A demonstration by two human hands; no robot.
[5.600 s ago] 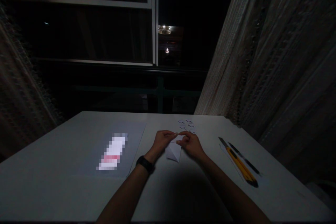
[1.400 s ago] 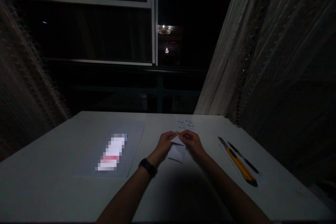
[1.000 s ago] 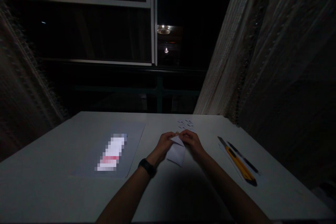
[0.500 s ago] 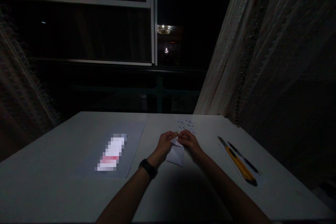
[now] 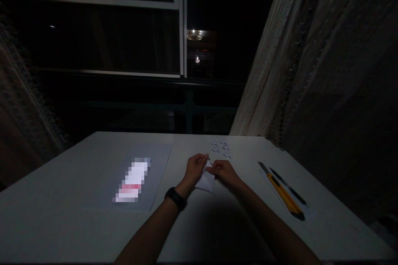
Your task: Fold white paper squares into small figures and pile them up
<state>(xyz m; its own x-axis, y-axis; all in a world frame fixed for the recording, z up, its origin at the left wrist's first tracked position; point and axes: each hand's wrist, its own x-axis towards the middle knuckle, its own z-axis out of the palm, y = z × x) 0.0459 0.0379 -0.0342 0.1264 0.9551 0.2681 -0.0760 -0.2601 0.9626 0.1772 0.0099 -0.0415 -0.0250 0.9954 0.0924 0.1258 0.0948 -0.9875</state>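
A small folded piece of white paper (image 5: 205, 183) is between my hands, just above or on the table. My left hand (image 5: 196, 169) pinches its left side and upper tip, with a dark watch band on the wrist. From the right, my right hand (image 5: 224, 171) has thumb and fingers closed at the paper's upper right edge. Just beyond my hands lie several small paper pieces (image 5: 223, 149) with dark marks. My fingers hide part of the paper's top.
A yellow utility knife (image 5: 284, 195) with its blade out lies on the right beside a dark pen (image 5: 289, 188). On the left, a blurred-out bright object lies on a large paper sheet (image 5: 158, 174). The white table (image 5: 62, 215) reaches a dark window; curtains (image 5: 264, 58) hang at both sides.
The raised upper part of the paper now lies folded closer to the lower part. My right hand has shifted slightly down, with its thumb on the paper's edge.
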